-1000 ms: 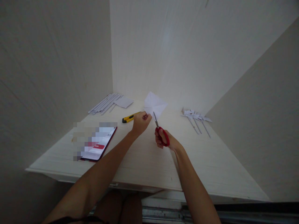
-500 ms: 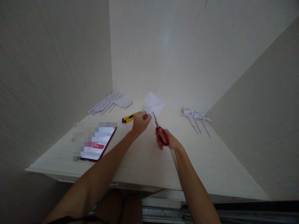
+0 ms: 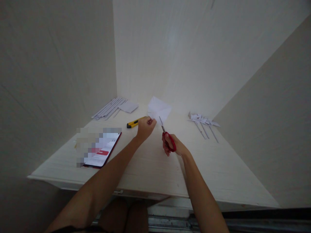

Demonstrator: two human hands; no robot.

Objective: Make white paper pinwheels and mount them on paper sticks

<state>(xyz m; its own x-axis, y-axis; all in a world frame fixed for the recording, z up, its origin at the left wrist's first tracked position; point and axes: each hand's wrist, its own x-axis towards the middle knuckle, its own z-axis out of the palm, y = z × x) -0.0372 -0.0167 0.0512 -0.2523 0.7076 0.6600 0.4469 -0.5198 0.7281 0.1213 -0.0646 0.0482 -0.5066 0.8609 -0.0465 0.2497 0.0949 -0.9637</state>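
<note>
A phone [image 3: 100, 150] lies near the desk's [image 3: 150, 168] left edge. The left hand [image 3: 145, 127] pinches the white paper [image 3: 159, 108] above the desk's middle; the right hand [image 3: 173, 146] grips red scissors [image 3: 167, 136], blades at its edge. Bare desk surrounds both.

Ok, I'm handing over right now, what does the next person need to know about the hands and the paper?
Left hand: pinches the folded white paper by its near corner, held above the desk.
Right hand: holds the red scissors, blades pointing at the paper's lower edge.
Around: yellow knife left of the hand, paper strips at back left, phone at near left.
Done: finished paper pinwheels lie at right.
Left: this sheet looks uncut so far; strips unused.
</note>
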